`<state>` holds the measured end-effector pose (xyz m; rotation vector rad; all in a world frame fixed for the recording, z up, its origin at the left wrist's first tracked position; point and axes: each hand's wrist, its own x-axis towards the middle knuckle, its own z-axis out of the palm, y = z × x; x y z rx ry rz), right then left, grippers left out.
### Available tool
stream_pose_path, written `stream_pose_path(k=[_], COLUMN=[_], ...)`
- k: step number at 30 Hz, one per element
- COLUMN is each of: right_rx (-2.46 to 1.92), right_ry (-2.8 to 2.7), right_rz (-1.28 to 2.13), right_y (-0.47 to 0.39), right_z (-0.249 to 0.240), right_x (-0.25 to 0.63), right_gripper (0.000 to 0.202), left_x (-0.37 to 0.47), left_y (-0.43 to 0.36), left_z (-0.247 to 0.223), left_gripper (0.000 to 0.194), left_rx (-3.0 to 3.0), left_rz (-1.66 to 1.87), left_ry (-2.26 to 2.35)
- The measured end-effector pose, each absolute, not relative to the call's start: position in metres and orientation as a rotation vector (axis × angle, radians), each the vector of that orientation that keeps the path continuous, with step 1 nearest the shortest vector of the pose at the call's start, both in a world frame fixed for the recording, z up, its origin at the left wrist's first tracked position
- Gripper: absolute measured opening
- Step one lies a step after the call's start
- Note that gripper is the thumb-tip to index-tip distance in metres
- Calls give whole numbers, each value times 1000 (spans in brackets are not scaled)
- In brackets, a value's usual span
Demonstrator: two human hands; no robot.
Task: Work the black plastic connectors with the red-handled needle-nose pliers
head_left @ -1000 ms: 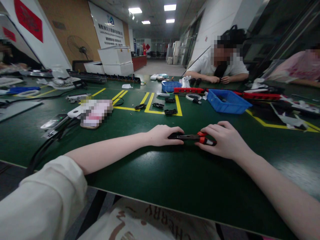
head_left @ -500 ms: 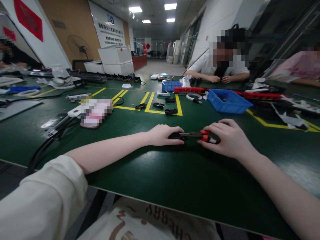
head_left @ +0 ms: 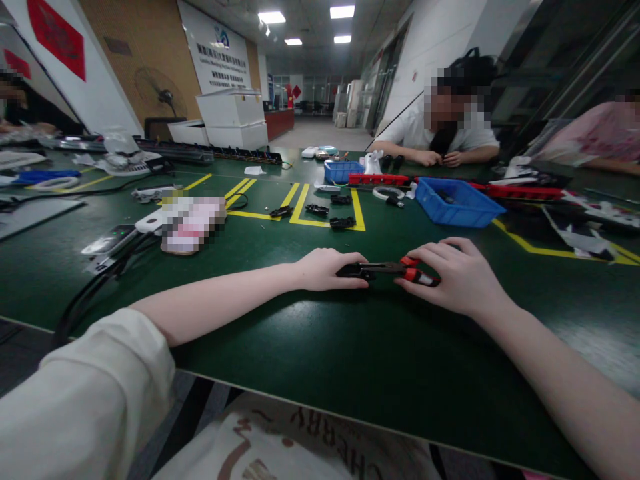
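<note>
My left hand (head_left: 333,270) is closed on a small black part (head_left: 353,271), thumb below and fingers above. Red-and-black handled pliers (head_left: 419,275) are gripped in my right hand (head_left: 453,277). Their long narrow jaws reach left and meet the black part; exactly what they pinch is too small to tell. Farther up the table lie several similar black parts, one (head_left: 342,223) near the front of a yellow-taped box and another (head_left: 281,212) by the tape to its left.
A phone (head_left: 194,227) and a white device with cables lie at left on the green table (head_left: 320,347). Blue bins (head_left: 457,203) and red strips (head_left: 379,180) stand beyond my hands. A co-worker (head_left: 445,143) sits across the table; another person is at far right.
Almost nothing differs. Both hands keep their places and grips; the plier jaws and the black part look very slightly turned.
</note>
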<state>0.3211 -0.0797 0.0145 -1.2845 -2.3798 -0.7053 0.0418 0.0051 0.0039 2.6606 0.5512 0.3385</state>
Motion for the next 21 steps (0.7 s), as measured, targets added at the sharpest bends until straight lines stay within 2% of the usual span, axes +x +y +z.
stream_pose_path(k=[21], right_rx=[-1288], right_ry=[-2459], right_rz=[-611], right_y=[-83], right_z=[14], right_x=[316], right_gripper=[35], left_x=[41], left_y=[3], left_z=[5], left_gripper=[46], left_rx=[2682], left_rz=[380], left_ry=[536])
